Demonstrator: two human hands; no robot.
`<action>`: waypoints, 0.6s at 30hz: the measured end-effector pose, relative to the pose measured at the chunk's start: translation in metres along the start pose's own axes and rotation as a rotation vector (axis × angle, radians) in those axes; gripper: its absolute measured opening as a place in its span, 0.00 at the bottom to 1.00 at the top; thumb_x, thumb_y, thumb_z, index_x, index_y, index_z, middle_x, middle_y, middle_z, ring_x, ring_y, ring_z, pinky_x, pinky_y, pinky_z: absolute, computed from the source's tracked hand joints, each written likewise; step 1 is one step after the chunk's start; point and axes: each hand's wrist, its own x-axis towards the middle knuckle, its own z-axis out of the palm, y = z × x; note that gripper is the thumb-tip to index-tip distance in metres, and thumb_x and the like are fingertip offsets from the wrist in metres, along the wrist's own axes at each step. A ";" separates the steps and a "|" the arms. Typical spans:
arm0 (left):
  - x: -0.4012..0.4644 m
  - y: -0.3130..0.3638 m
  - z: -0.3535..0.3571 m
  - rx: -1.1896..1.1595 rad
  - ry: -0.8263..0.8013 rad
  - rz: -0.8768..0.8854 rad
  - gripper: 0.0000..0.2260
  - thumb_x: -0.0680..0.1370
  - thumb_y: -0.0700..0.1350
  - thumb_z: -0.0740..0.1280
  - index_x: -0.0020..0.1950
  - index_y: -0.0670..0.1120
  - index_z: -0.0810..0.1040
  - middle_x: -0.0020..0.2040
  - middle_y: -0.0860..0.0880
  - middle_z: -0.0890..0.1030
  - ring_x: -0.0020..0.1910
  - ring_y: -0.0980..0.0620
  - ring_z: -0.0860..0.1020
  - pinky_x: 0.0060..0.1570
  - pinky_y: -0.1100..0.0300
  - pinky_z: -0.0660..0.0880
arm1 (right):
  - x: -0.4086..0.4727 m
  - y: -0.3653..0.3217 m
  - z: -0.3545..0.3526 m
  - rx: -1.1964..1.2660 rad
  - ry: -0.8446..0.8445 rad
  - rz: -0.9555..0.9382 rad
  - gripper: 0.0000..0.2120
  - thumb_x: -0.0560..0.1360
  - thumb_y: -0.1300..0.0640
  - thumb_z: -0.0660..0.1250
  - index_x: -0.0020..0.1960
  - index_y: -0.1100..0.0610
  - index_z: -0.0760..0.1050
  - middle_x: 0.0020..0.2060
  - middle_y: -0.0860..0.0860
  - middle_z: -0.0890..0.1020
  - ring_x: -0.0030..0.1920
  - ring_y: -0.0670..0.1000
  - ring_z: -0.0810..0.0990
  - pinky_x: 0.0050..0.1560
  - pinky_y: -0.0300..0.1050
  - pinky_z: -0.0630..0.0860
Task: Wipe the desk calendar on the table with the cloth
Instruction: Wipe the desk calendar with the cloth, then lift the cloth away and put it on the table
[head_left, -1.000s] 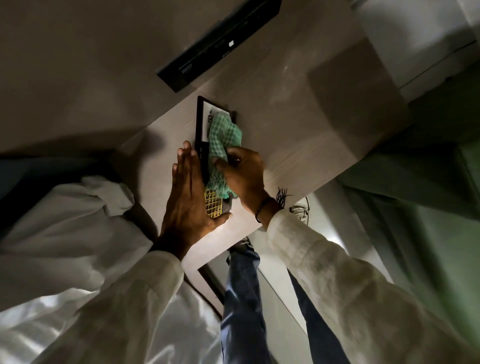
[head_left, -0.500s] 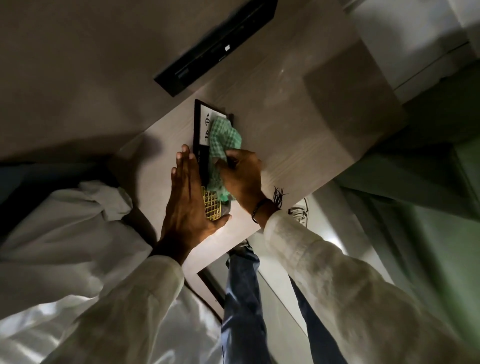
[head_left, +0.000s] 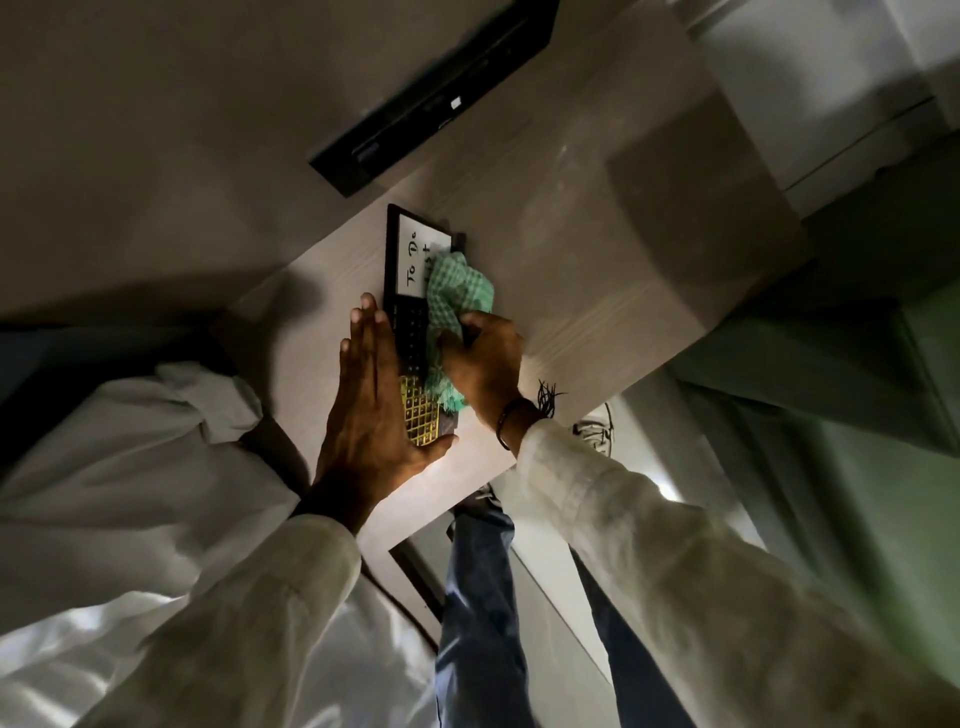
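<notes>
The desk calendar (head_left: 410, 265) lies flat on the pale wooden table (head_left: 571, 249). It has a black frame, a white "To Do" panel at the far end and a yellow grid near me. My left hand (head_left: 371, 405) lies flat with straight fingers along the calendar's left edge, the thumb across its near end. My right hand (head_left: 485, 364) grips a bunched green checked cloth (head_left: 457, 291) and presses it on the calendar's right side. The cloth hides the middle and right part of the calendar.
A long black device (head_left: 436, 88) lies along the wall at the table's far edge. The near table edge runs just under my wrists. Below it I see my legs in blue trousers (head_left: 478, 597) and the floor. White fabric (head_left: 104, 467) bulges at the left.
My right hand has dragged the cloth a little toward me, baring more of the white "To Do" panel. My left hand has stayed in place.
</notes>
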 end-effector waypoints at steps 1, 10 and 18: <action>-0.003 -0.001 0.001 -0.002 -0.015 -0.006 0.63 0.67 0.65 0.79 0.84 0.34 0.47 0.85 0.36 0.48 0.85 0.39 0.49 0.83 0.44 0.52 | 0.001 0.002 -0.003 -0.051 -0.039 0.011 0.17 0.70 0.66 0.71 0.27 0.56 0.70 0.21 0.48 0.68 0.23 0.43 0.65 0.27 0.42 0.66; 0.001 -0.011 -0.002 0.070 -0.021 0.120 0.55 0.73 0.65 0.73 0.84 0.35 0.48 0.85 0.36 0.49 0.85 0.38 0.50 0.82 0.41 0.58 | 0.052 -0.033 -0.111 -0.284 0.134 -0.226 0.05 0.75 0.64 0.69 0.47 0.63 0.84 0.40 0.56 0.87 0.35 0.48 0.81 0.31 0.29 0.74; 0.002 -0.008 -0.001 0.178 -0.023 0.118 0.53 0.75 0.64 0.70 0.84 0.36 0.46 0.85 0.35 0.48 0.84 0.35 0.52 0.80 0.38 0.59 | 0.095 -0.018 -0.143 -0.788 -0.138 -0.177 0.18 0.79 0.56 0.66 0.65 0.63 0.79 0.62 0.63 0.82 0.64 0.63 0.80 0.65 0.56 0.78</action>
